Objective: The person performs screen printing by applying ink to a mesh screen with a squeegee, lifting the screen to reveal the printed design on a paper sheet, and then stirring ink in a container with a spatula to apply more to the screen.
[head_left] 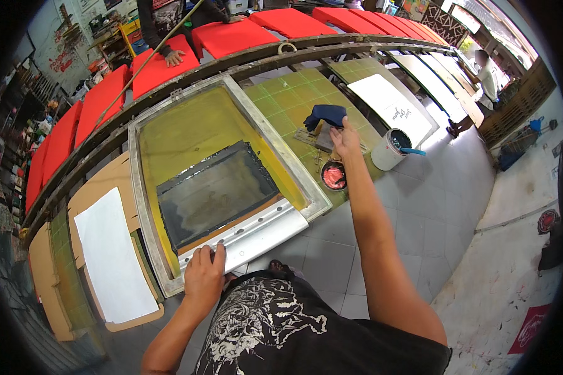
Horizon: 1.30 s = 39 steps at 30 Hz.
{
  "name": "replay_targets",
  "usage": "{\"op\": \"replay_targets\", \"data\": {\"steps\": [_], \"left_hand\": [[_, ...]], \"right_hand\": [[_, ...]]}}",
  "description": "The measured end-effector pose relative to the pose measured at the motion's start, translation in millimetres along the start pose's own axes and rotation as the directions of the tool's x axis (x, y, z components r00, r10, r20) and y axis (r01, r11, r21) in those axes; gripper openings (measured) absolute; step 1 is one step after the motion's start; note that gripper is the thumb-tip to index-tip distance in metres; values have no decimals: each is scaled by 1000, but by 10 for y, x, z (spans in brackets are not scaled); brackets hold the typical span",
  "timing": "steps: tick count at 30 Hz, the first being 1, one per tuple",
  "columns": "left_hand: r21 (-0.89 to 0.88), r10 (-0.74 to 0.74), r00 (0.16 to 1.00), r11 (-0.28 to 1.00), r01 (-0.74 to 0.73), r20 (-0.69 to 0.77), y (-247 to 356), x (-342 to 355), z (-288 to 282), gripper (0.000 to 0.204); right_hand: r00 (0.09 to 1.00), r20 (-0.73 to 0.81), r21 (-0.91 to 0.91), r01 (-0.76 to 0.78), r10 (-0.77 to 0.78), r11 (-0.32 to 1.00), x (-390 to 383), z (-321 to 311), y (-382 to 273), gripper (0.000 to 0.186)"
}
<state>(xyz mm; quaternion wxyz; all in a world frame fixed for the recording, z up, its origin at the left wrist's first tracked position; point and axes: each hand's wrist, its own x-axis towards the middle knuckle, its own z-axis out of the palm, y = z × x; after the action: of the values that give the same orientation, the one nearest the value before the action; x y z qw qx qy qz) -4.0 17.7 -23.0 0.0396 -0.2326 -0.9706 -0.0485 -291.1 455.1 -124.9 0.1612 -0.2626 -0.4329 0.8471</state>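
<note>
My left hand (pixel 204 275) is closed on the near end of a long silver squeegee (pixel 247 234), which lies across the near part of a screen-printing frame (pixel 275 134). The mesh is yellow-green, with a grey rectangle (pixel 216 190) edged in black ink. My right hand (pixel 346 137) reaches out past the frame's right side, its fingers at the end of a dark blue cloth (pixel 324 115), which they seem to pinch. Below the cloth are small blocks (pixel 325 139) on the green board. Close to my right wrist stands a tub of pinkish-red ink (pixel 334 175).
A white bucket (pixel 388 152) with a blue-handled tool stands right of my forearm. White paper (pixel 116 256) lies on brown card at left. Beyond the rail (pixel 256 53), another person's hand (pixel 174 58) rests on red panels (pixel 231 37). Someone stands at far right.
</note>
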Motion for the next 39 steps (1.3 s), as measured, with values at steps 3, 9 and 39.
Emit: {"op": "replay_targets", "data": {"steps": [3, 9, 39], "left_hand": [[-14, -51, 999, 999, 51, 18, -22, -58, 56, 61], [32, 3, 999, 999, -2, -49, -63, -70, 386, 44], [-337, -100, 995, 936, 99, 15, -169, -274, 601, 80]], "right_hand": [[986, 132, -519, 156, -101, 841, -676, 178, 156, 43], [843, 522, -799, 536, -129, 271, -2145, -598, 687, 55], [876, 480, -833, 440, 44, 335, -1806, -721, 827, 58]]}}
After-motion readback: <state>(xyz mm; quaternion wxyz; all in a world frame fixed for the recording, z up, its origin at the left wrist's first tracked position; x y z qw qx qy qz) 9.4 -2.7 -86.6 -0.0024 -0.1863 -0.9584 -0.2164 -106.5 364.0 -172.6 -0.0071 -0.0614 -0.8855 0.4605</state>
